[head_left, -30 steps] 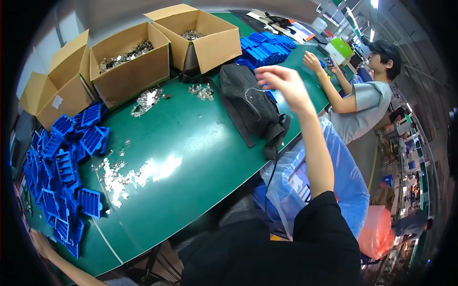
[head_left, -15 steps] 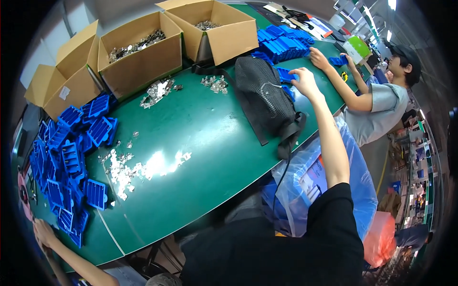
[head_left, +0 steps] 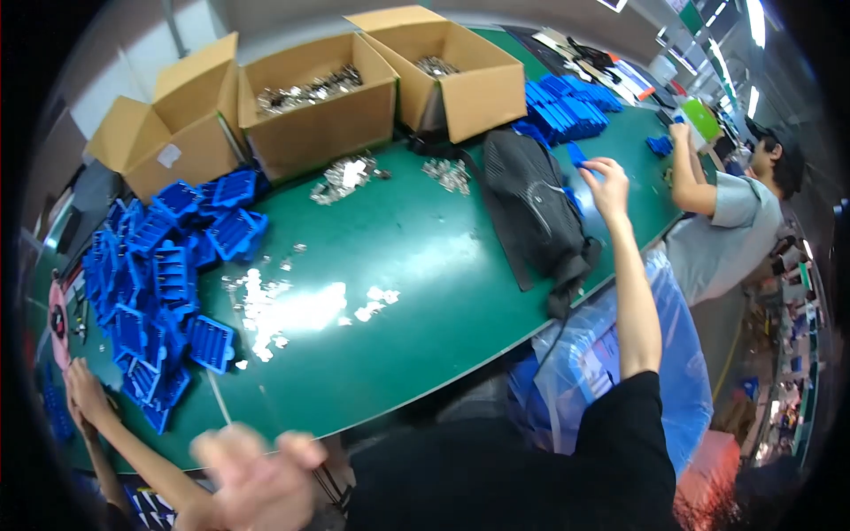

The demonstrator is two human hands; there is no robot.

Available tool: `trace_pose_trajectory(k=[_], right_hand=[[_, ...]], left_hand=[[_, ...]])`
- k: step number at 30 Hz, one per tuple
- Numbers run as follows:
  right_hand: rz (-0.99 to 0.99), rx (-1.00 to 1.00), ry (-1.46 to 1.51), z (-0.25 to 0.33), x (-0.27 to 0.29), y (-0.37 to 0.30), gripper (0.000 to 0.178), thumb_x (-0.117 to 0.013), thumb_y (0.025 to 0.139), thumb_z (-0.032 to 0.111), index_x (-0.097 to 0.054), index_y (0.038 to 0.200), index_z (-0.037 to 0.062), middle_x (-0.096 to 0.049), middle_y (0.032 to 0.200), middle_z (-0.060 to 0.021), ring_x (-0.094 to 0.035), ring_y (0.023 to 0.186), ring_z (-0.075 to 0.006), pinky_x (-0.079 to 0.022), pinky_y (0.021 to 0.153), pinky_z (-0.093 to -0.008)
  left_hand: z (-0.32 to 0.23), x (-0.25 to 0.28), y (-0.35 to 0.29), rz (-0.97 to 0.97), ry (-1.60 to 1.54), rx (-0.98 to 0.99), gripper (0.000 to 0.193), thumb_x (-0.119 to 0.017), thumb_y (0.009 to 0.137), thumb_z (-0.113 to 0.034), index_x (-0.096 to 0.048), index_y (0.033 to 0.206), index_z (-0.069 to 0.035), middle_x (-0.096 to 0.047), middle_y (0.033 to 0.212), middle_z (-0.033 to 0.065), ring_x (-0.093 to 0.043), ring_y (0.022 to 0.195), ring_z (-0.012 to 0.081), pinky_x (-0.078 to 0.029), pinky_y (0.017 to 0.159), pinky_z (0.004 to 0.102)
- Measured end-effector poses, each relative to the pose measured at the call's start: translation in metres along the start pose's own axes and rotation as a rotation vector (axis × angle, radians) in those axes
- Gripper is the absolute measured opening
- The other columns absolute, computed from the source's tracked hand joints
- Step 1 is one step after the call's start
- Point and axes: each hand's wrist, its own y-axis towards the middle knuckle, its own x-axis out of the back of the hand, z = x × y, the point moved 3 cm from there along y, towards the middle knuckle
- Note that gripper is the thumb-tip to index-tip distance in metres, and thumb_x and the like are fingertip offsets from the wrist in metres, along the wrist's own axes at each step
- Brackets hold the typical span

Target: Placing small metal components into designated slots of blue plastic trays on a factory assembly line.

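My right hand point(head_left: 607, 188) reaches out over the far right of the table, thumb and fingertips pinched at the edge of a blue slotted plastic tray point(head_left: 575, 154). That tray is tilted, and only a narrow part shows behind the black mesh bag point(head_left: 531, 195). My left hand point(head_left: 261, 482) is raised in front of the near table edge, smeared by motion. Nothing can be made out in it. Small shiny metal pieces point(head_left: 258, 310) lie scattered on the green table point(head_left: 390, 239) beyond it. A heap of blue slotted trays point(head_left: 173, 270) covers the table's left end.
Cardboard boxes point(head_left: 319, 133) line the back, two with metal pieces inside. More blue trays point(head_left: 567, 111) are stacked at the far right. A plastic-lined bin point(head_left: 651, 354) stands below my right arm. Another person's hands point(head_left: 88, 398) are at left; a co-worker point(head_left: 735, 212) works at right.
My left hand has come into view at the bottom. My right hand has pinched the tray, which now looks tilted. The right co-worker's hands moved away from the stack; the view shifted left.
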Motion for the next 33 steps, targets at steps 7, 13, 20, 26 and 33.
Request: trace_pose_trajectory(k=[7,13,20,26,33], right_hand=[[0.042,0.243,0.506,0.201,0.089,-0.025,0.013,-0.066,0.069,0.000,-0.064,0.081,0.0004,-0.060,0.091,-0.0128,-0.059,0.087,-0.0258,-0.046,0.076,-0.0323],[0.473,0.703,0.825,0.333,0.104,-0.108,0.023,-0.069,0.056,0.000,-0.060,0.076,0.0061,-0.057,0.092,-0.0082,-0.053,0.089,-0.0289,-0.045,0.074,-0.0374],[0.379,0.888,0.919,0.398,0.077,-0.138,0.039,-0.070,0.064,0.015,-0.059,0.101,0.0070,-0.052,0.104,-0.0116,-0.049,0.096,-0.0294,-0.039,0.080,-0.0420],[0.498,0.756,0.787,0.431,-0.033,-0.098,0.025,-0.062,0.072,0.006,-0.058,0.097,0.0060,-0.057,0.090,-0.0106,-0.052,0.087,-0.0293,-0.042,0.076,-0.0383],[0.584,0.778,0.834,0.439,-0.079,-0.095,0.016,-0.065,0.071,0.008,-0.062,0.086,0.0055,-0.059,0.083,-0.0090,-0.054,0.083,-0.0272,-0.045,0.076,-0.0359]], left_hand=[[0.087,0.030,-0.031,-0.386,0.163,0.325,0.064,-0.047,0.085,-0.041,-0.027,0.133,-0.004,-0.044,0.118,0.0225,-0.046,0.108,0.0315,-0.038,0.090,0.0526],[0.107,0.023,-0.037,-0.468,-0.136,0.522,0.082,-0.042,0.084,-0.060,-0.002,0.142,-0.020,-0.031,0.134,0.0174,-0.038,0.121,0.0305,-0.033,0.098,0.0525],[0.064,0.063,-0.064,-0.737,-0.118,0.279,0.051,-0.024,0.095,-0.046,-0.030,0.132,-0.012,-0.044,0.125,0.0123,-0.045,0.116,0.0262,-0.039,0.096,0.0442],[0.041,0.089,-0.084,-0.705,-0.137,0.203,0.051,-0.027,0.094,-0.048,-0.031,0.129,-0.012,-0.050,0.113,0.0195,-0.055,0.097,0.0382,-0.048,0.077,0.0492],[0.048,0.086,-0.078,-0.629,-0.142,0.236,0.050,-0.027,0.094,-0.046,-0.030,0.131,-0.013,-0.050,0.113,0.0204,-0.055,0.097,0.0372,-0.047,0.078,0.0487]])
